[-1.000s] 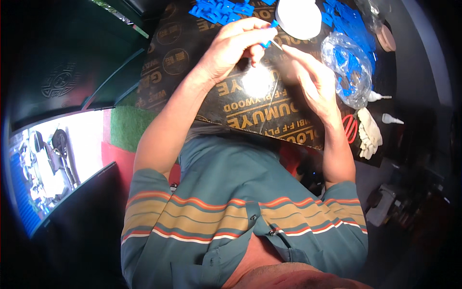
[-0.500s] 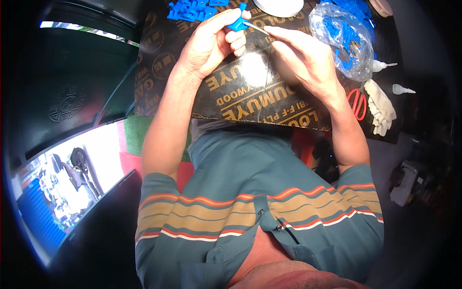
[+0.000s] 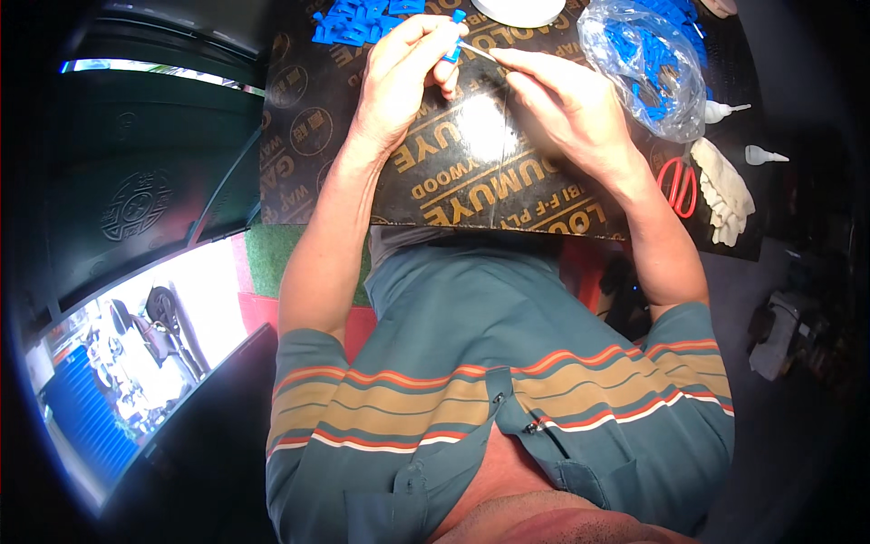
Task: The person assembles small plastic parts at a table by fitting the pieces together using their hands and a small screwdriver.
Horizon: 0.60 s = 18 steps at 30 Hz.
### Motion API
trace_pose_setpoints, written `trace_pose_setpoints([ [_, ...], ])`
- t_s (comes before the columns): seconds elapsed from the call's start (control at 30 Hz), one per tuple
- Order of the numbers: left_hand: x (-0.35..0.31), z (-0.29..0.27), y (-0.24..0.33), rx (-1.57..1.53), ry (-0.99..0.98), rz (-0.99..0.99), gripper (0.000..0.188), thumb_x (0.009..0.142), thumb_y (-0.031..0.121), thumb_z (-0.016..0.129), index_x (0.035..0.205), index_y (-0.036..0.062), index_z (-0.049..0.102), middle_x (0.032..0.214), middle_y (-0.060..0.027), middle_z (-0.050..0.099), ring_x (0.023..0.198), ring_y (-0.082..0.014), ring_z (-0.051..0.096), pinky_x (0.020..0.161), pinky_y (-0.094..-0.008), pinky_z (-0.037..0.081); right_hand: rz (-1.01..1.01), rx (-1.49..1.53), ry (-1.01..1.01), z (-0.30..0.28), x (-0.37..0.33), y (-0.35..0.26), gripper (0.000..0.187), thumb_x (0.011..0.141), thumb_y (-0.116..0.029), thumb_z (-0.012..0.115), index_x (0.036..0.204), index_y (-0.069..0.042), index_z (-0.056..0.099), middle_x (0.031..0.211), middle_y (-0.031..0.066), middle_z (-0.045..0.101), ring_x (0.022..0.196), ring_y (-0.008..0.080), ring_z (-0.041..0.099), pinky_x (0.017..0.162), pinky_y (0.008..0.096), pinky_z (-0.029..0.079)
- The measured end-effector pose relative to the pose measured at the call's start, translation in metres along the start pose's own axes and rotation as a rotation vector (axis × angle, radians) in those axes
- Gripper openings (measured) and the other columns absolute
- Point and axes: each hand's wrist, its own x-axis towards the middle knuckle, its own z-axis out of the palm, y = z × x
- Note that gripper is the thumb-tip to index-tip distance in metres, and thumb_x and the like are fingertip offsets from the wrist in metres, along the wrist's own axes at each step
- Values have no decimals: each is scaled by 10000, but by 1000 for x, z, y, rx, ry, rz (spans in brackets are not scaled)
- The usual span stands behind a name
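Near the far edge of the table, my left hand [image 3: 400,82] is closed on a small blue plastic part [image 3: 455,43], pinched upright between thumb and fingers. My right hand [image 3: 571,100] grips a thin, light-coloured stick-like tool [image 3: 478,52]. Its tip reaches to the blue part or just beside it; actual contact is too small to tell. A pile of similar blue plastic parts [image 3: 355,22] lies beyond my left hand. To the right of my right hand sits a clear plastic bag [image 3: 666,113] with more blue pieces inside.
On the dark printed board tabletop [image 3: 335,195], red-handled scissors [image 3: 677,188] and a cream glove [image 3: 723,195] lie at the right. Two small white nozzle bottles [image 3: 722,111] rest near the bag. A round white container [image 3: 518,9] stands at the far edge.
The blue part has turned in my left hand and now shows a narrower side. My right hand keeps the tool close to it. The whole view has shifted slightly.
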Motion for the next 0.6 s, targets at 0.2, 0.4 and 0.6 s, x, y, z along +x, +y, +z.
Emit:
trace_pose_setpoints([
  [0.2,-1,1,2,45,-6,31,273,1088,223,587,1186,-23,653,741,6,490,658,-107,512,640,-277,465,-11,49,1,-1,3,-4,281,999,-157,684,1260,-64,728,1039,154,771,881,281,757,804,355,597],
  [0.4,-1,5,1,52,-2,3,253,1091,216,575,1160,-17,647,727,23,464,643,-92,485,627,-258,441,68,238,-24,0,1,-2,305,1016,-134,643,1305,-72,720,923,135,766,722,203,703,702,323,560],
  [0.6,-2,6,3,75,7,9,238,1089,207,579,1147,-13,650,725,27,463,642,-82,482,621,-243,432,130,307,-44,-1,-1,-4,323,1023,-141,635,1332,-83,712,916,123,764,686,147,645,684,295,537],
])
